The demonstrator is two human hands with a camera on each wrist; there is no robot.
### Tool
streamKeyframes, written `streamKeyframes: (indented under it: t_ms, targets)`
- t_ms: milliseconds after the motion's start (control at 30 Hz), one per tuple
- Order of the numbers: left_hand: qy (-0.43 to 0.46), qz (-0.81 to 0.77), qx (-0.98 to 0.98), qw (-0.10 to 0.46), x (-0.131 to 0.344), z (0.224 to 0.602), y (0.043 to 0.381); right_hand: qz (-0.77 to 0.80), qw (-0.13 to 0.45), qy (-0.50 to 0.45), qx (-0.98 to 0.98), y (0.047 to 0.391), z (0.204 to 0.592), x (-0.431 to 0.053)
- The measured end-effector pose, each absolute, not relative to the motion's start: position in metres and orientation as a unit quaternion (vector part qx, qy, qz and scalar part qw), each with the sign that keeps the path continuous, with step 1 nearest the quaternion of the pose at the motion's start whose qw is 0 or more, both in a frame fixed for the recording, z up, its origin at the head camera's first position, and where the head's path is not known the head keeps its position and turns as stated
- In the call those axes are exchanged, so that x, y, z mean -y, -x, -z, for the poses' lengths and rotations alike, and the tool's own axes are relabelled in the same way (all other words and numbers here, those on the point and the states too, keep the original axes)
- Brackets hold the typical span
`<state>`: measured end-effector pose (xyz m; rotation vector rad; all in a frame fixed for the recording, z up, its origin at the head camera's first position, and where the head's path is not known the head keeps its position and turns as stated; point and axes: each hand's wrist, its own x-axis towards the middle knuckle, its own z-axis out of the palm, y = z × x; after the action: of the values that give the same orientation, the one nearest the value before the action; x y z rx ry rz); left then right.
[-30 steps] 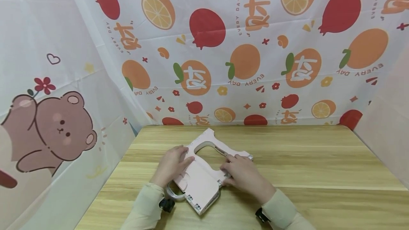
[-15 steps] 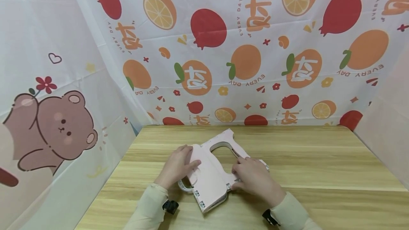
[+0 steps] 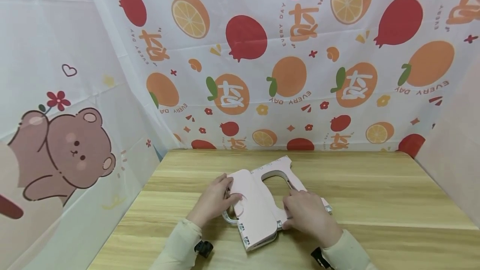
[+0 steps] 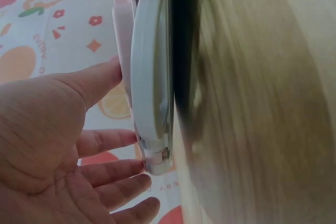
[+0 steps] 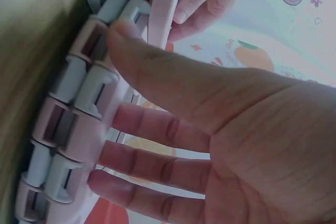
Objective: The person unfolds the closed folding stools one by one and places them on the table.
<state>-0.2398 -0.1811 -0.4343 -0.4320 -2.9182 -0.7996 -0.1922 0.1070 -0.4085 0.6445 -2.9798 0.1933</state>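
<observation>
Pink hinged frame (image 3: 256, 207) lies on wooden table (image 3: 375, 195), both hands (image 3: 213, 200) (image 3: 310, 216) touching it, fingers extended.

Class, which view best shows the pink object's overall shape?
The head view: it shows most of the pink object from above, though the left hand and right hand cover parts. The left wrist view shows only a narrow side with a curved handle; the right wrist view, mainly its segmented edge.

A pale pink, open-centred, layered plastic frame (image 3: 256, 209) with a whitish loop handle (image 3: 231, 221) lies askew on the wood-grained table (image 3: 375, 203).
</observation>
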Motion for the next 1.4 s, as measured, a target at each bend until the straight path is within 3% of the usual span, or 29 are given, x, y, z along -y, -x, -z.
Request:
streamKeyframes:
  t_ms: [900, 1400]
  targets:
    - [0.215, 0.261, 0.94, 0.044, 0.155, 0.444, 0.236, -0.111, -0.023, -0.168, 0.979, 0.195, 0.402, -0.126]
    - [0.178, 0.321, 0.93, 0.007, 0.15, 0.445, 0.234, -0.122, -0.054, -0.152, 0.979, 0.196, 0.397, -0.132]
